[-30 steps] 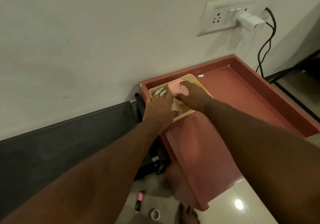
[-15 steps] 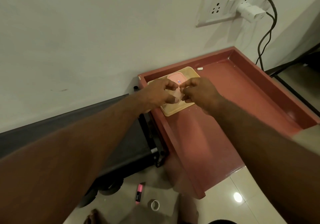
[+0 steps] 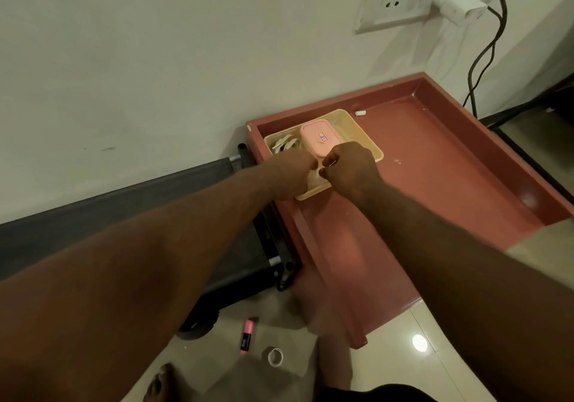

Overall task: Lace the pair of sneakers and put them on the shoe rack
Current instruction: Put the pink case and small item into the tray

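Note:
No sneaker is in view. A beige tray (image 3: 369, 142) sits in the back left corner of a red raised platform (image 3: 435, 190). In the tray lie a coil of white laces (image 3: 285, 145) and a pink lidded box (image 3: 316, 136). My left hand (image 3: 292, 176) and my right hand (image 3: 351, 168) meet over the tray's near end. Both pinch a small pale bundle (image 3: 316, 173) between their fingertips. The fingers hide most of it, so I cannot tell whether it is a lace.
A dark fabric frame with black tubes (image 3: 257, 246) stands left of the platform along the wall. A pink highlighter (image 3: 247, 335) and a tape roll (image 3: 275, 356) lie on the tiled floor near my foot (image 3: 161, 383). A charger (image 3: 459, 7) with a black cable (image 3: 478, 69) hangs from the wall socket.
Both hands have lifted from inside the tray and come together, now pinching the pale bundle just above its near end. The view has shifted slightly.

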A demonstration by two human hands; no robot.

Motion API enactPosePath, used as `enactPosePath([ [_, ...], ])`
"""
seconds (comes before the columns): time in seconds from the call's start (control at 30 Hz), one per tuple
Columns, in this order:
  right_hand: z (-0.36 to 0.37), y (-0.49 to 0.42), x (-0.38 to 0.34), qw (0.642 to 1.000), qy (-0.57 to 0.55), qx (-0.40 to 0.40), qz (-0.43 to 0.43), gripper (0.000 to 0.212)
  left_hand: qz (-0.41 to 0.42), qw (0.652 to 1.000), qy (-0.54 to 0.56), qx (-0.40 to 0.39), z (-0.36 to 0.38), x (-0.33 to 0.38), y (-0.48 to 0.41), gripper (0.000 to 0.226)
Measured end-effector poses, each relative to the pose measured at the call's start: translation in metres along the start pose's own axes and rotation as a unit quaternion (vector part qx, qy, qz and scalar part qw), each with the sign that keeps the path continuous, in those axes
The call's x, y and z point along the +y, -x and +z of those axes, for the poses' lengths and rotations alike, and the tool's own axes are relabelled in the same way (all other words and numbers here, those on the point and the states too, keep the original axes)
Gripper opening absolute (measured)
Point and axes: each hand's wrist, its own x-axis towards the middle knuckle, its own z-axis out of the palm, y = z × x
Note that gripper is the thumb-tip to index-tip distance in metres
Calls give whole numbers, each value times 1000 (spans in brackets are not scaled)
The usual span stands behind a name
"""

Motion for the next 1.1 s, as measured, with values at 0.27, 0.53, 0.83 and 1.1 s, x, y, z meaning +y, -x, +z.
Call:
enactPosePath([
  [0.27, 13, 4, -5, 991, 128, 12, -31, 20, 13, 998, -38, -47, 0, -3, -11, 29],
  [0.53, -3, 22, -8, 998, 26, 26, -47, 20, -17, 993, 52, 106, -17, -9, 15, 31],
  [0.83, -19, 140, -74, 988, 4, -89, -125, 21, -25, 988, 82, 126, -35, 5, 141, 22],
  [1.1, 38, 281, -68, 958, 19, -277, -74, 18, -90, 983, 152, 41, 59, 13, 274, 23],
])
